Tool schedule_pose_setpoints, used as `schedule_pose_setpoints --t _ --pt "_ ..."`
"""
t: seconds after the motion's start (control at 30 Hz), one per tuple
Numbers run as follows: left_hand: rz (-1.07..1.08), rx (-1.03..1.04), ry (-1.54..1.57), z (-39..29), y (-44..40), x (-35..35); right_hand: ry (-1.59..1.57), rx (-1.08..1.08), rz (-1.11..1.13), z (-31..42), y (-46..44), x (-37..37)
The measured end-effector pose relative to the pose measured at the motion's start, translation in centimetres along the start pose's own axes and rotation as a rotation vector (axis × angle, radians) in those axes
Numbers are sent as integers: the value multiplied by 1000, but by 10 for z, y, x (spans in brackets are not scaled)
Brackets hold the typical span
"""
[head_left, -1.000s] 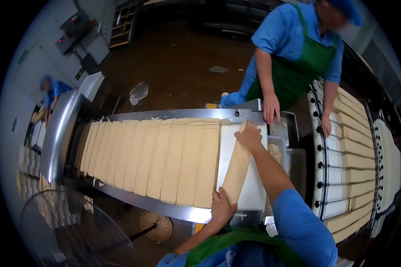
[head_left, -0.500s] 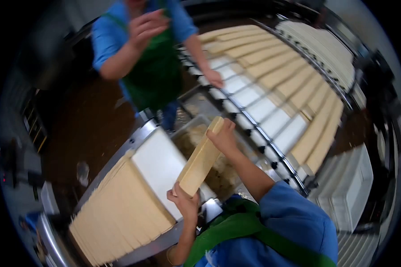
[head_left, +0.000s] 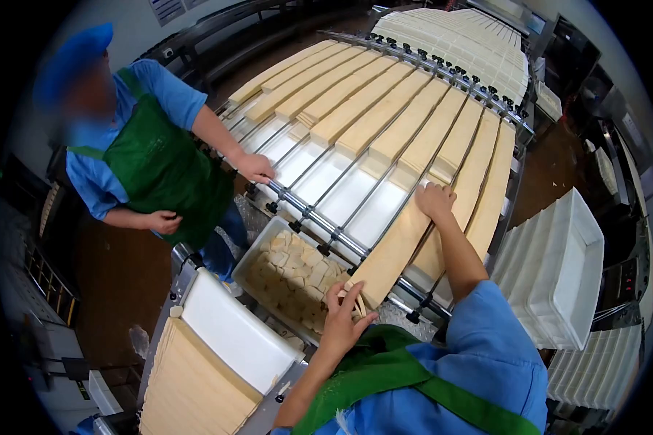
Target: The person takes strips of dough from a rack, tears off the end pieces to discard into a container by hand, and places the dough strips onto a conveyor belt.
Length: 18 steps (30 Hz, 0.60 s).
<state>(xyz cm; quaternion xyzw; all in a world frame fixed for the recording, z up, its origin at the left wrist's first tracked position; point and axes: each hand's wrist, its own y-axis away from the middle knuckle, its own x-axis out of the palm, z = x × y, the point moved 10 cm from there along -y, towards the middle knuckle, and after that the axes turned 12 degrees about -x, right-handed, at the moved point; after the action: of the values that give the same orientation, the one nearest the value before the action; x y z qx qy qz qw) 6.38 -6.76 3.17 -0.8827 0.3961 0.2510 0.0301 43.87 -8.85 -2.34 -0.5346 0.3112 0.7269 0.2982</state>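
Observation:
A long stack of pale yellow sheets, which looks like dough (head_left: 392, 250), lies lengthwise in a lane of the white conveyor (head_left: 359, 190) between thin metal rods. My right hand (head_left: 435, 201) is closed over its far end, fingers curled down at the neighbouring stacks. At the near end my left hand (head_left: 343, 319) has its fingers and thumb bent around the edge, where a few thin layers spread loose. The near end overhangs the metal crossbar (head_left: 319, 226). Further stacks of dough sheets (head_left: 370, 105) fill the lanes beyond and to the right.
A white tub (head_left: 268, 250) of dough scraps stands below the conveyor. Left of it, a second belt (head_left: 232, 315) carries layered dough sheets (head_left: 192, 384). A co-worker (head_left: 170, 156) in a green apron rests one hand on the crossbar. White crates (head_left: 548, 275) are stacked on the right.
Both hands have carried the stack right, from above the tub to the conveyor lane, and laid it down. The view has turned. The co-worker's raised hand has dropped to the waist.

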Motion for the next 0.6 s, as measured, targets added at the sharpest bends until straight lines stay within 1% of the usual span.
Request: schedule_pose_setpoints --t 0.13,0.2,0.23,0.27,0.3,0.4,0.43,0.47,0.5,0.53,0.57,0.6 --pt "-9 -12 -33 -5 -20 18 -31 22 96 -18 -28 4" --pt "37 -87 25 2 -30 25 -57 22 132 -25 -28 14" --pt "27 -85 18 5 -33 29 -60 9 75 -27 -27 12" --pt "7 -20 -40 4 -38 34 -64 -13 0 -26 -35 1" --pt "-12 42 -98 -4 -43 37 -71 -27 -19 -25 -41 -3" --pt "52 6 -68 -6 -60 54 26 -12 -161 -34 -46 -4" --pt "82 -11 -44 -5 -67 61 21 -19 -154 -29 -41 -7" --pt "127 -14 -8 -5 -74 70 -10 -32 -193 -20 -31 -21" --pt "121 -22 -10 -4 -81 76 -41 -46 -232 -11 -24 -30" --pt "123 13 25 -8 -86 82 -44 -54 -228 -5 -18 -26" --pt "124 50 61 -9 -91 88 -49 -106 -258 4 -11 -25" --pt "68 112 13 -4 -93 90 -55 -160 -290 11 -3 -24"
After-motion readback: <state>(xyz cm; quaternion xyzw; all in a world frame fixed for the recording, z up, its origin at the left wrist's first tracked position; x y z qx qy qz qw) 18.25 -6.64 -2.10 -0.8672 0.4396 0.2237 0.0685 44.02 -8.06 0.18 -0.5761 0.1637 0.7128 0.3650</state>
